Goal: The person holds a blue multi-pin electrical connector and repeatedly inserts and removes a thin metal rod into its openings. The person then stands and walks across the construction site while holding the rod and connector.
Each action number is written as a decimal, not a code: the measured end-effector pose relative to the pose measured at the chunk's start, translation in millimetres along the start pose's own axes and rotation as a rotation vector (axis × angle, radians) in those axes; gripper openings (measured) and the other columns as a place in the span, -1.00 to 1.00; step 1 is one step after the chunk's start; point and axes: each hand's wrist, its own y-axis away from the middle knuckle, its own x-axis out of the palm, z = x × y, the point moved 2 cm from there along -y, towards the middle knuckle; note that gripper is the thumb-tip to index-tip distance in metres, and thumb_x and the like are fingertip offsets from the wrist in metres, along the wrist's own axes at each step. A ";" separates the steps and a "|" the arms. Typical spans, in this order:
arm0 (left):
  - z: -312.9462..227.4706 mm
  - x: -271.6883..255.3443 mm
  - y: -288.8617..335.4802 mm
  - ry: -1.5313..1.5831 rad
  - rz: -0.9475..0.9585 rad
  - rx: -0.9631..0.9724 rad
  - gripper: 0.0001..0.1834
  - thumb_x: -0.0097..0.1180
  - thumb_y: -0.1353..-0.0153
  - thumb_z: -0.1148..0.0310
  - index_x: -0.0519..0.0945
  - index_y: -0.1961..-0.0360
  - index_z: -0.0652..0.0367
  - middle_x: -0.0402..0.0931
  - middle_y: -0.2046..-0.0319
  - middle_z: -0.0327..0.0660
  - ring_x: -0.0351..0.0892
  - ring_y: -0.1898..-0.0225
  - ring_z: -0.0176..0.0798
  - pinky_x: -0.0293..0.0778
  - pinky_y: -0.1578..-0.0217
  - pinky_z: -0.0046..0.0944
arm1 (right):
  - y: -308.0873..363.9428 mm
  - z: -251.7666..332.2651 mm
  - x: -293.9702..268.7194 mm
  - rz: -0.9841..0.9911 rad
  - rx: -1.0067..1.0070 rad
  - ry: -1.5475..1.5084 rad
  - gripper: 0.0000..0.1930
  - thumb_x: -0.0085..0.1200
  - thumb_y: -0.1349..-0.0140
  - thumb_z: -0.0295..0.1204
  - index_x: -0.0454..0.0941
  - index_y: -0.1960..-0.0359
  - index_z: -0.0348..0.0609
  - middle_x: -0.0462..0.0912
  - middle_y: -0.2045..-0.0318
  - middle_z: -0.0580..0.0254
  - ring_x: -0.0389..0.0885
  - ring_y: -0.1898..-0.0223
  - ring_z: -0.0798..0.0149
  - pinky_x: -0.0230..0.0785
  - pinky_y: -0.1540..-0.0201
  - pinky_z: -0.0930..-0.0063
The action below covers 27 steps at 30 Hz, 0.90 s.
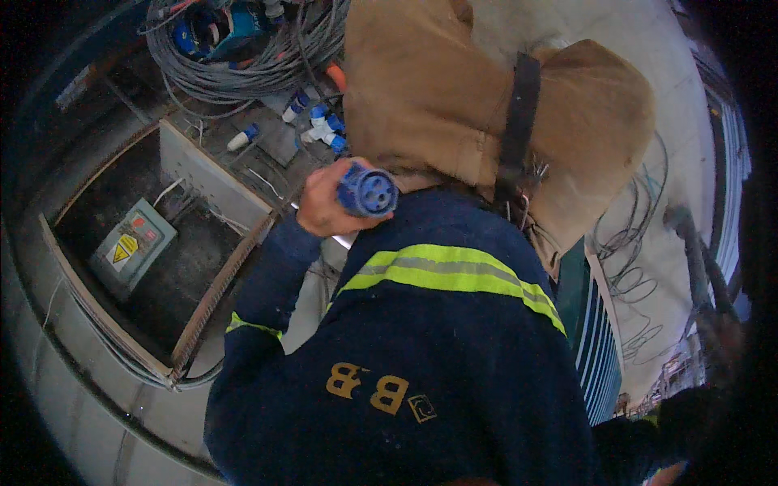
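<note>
My left hand [322, 202] is closed around a blue round cable connector [374, 193], its face with three holes turned up toward me. The connector is held in front of my dark blue jacket [454, 324], just below the waist. No cable from it can be made out. Beyond the hand, several blue and white plugs [324, 130] lie on the floor, and one more blue and white plug [243, 138] sits to their left. My right hand cannot be made out. At the lower right a dark sleeve [628, 441] and a blurred skin-toned patch show.
At the left, an open wood-edged box [207, 174] holds a grey electrical enclosure [134, 243] with a warning label. A large coil of grey cable [243, 77] lies at the far left. Tan work trousers [421, 89] with a dark strap fill the top. Loose cable [636, 235] lies at right.
</note>
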 end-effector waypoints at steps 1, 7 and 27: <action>-0.7 -3.7 8.3 0.049 -0.052 -0.034 -0.29 0.63 0.33 0.25 0.54 0.12 0.25 0.62 0.33 -0.04 0.70 0.33 -0.07 0.58 0.32 -0.18 | 4.1 -7.1 -0.3 -0.028 0.004 -0.011 -0.69 0.18 -0.01 -0.42 0.69 0.16 -0.18 0.49 0.65 0.29 0.41 0.63 0.28 0.16 0.49 0.32; -18.7 -10.7 27.4 0.211 -0.178 0.014 -0.23 0.67 0.39 0.15 0.52 0.14 0.22 0.61 0.38 -0.10 0.65 0.37 -0.04 0.55 0.33 -0.16 | 20.9 -56.8 32.2 -0.216 0.012 -0.171 -0.73 0.14 -0.12 -0.38 0.69 0.17 -0.20 0.55 0.61 0.26 0.43 0.60 0.28 0.21 0.46 0.35; -26.5 17.0 4.0 0.774 -0.079 0.023 -0.07 0.62 0.40 -0.10 0.49 0.10 0.31 0.60 0.31 -0.11 0.63 0.29 -0.19 0.56 0.24 -0.23 | 21.7 -62.6 73.4 -0.143 -0.232 -0.598 -0.76 0.10 -0.09 -0.41 0.72 0.24 -0.19 0.40 0.84 0.43 0.34 0.84 0.37 0.07 0.72 0.49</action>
